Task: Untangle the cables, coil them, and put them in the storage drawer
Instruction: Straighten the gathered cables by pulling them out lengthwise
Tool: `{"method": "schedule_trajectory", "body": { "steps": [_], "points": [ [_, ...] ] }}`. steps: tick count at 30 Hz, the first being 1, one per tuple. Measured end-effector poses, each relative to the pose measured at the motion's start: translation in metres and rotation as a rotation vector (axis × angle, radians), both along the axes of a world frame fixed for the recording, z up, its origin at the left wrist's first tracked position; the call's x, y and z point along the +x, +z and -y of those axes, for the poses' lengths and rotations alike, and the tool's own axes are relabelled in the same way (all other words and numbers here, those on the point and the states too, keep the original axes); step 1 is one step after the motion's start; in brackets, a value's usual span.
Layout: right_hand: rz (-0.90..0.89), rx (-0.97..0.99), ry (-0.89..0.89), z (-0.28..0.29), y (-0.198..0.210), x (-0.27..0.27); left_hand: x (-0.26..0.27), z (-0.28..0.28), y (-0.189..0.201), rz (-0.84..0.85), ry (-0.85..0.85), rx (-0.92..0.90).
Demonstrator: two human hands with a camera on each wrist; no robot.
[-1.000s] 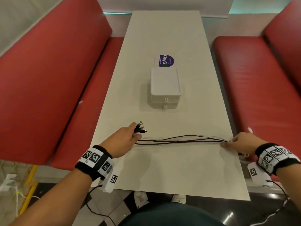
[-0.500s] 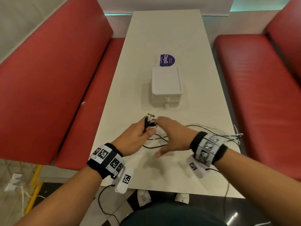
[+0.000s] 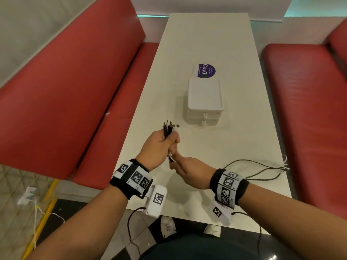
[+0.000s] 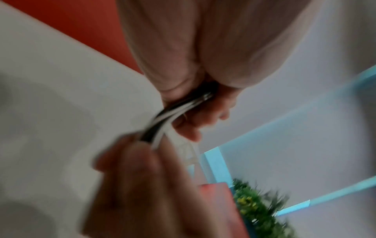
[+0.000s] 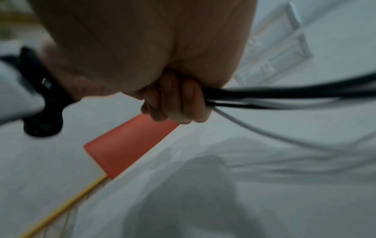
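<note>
Toward the near left edge of the long white tabletop [image 3: 216, 40], the left hand [image 3: 159, 145] is curled in a fist round the bundle of thin black and white cables [image 3: 170, 131], with the plug ends [image 3: 171, 126] fanning up out of the top of the fist. Just to its right and touching the same bundle below the fist, the right hand [image 3: 187, 171] has its fingers [image 5: 179, 103] curled round the strands, as the right wrist view shows. From there the cables run on rightward as slack loops [image 3: 259, 169] lying on the tabletop, and their far ends [image 3: 285, 166] reach the near right edge. Farther along the middle of the tabletop stands the small white plastic storage drawer unit [image 3: 205, 102], both drawers closed, well apart from the hands.

These cables look light and limp, with no stiffness to hold a shape, so I judge a coil will spring loose unless it is pinched. The smooth jackets may slide against each other. The plugs are the hard, snag-prone parts. The sound hold is the present one: plug ends anchored in one fist, the other hand feeding strands a little below.
</note>
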State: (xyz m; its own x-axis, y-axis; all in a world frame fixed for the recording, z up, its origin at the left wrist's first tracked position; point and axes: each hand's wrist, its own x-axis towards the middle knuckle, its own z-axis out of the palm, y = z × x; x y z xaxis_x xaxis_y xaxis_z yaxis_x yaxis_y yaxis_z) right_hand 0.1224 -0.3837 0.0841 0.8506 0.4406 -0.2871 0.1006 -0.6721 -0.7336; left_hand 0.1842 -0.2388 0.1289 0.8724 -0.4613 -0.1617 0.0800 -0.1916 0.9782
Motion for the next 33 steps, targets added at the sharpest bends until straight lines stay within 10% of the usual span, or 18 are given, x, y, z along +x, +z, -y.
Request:
{"method": "schedule_trajectory", "body": {
  "steps": [11, 18, 24, 33],
  "points": [
    [0.244, -0.414, 0.128, 0.004, 0.005, -0.016, -0.005, 0.015, 0.004, -0.303, 0.018, -0.233],
    [-0.067, -0.066, -0.04, 0.006, 0.015, -0.01, 0.004, 0.012, 0.009, -0.448, 0.108, -0.493],
    [0.028, 0.008, -0.076, 0.007, 0.031, -0.011, 0.031, 0.0, 0.0, -0.512, 0.284, -0.679],
    [0.328, -0.485, 0.144, 0.01, 0.056, -0.03, 0.046, -0.01, -0.012, -0.297, 0.291, -0.205]
  ]
}}
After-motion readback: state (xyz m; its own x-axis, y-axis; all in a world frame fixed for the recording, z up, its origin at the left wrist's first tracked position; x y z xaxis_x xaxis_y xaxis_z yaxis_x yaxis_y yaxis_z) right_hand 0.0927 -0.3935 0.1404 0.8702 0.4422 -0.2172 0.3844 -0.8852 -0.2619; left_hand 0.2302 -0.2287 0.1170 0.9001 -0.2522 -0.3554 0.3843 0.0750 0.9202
